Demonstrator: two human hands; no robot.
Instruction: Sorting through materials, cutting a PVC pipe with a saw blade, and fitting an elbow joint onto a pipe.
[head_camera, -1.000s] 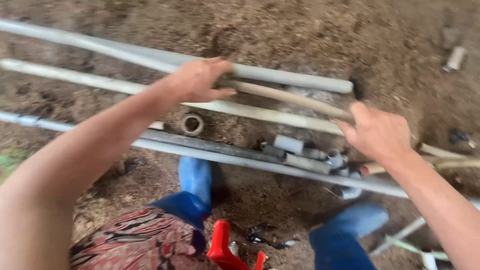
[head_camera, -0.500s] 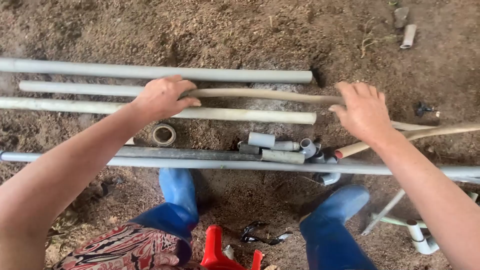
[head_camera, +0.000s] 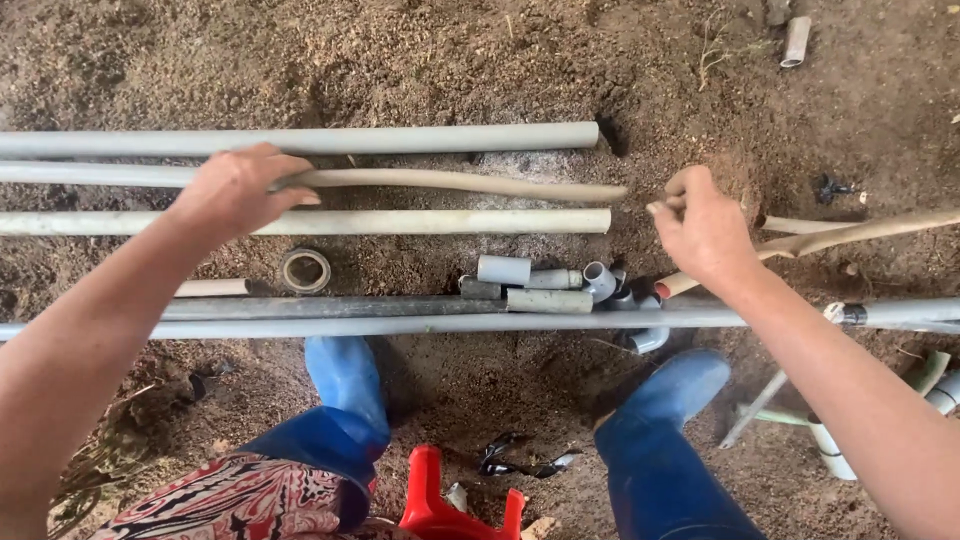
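A person in blue boots (head_camera: 345, 385) leans over grey pipes laid side by side on bare soil (head_camera: 400, 60). The left hand (head_camera: 240, 190) rests palm down on a thin tan stick (head_camera: 450, 182), fingers curled loosely over it where it lies between the top pipe (head_camera: 400, 138) and a paler pipe (head_camera: 420, 221). The right hand (head_camera: 705, 225) hangs just past the stick's right end, fingers bent inward and pinched narrow; whether it holds anything cannot be told. A second tan stick (head_camera: 860, 232) runs off to the right behind that hand. Nearer the boots, a long pipe (head_camera: 450, 323) crosses the whole view, with a cluster of short grey fittings (head_camera: 560, 285) lying against it and a tape roll (head_camera: 305, 270) just to their left. A red stool (head_camera: 440, 505) shows between the boots at the bottom edge, beside a patterned cloth (head_camera: 230, 500).
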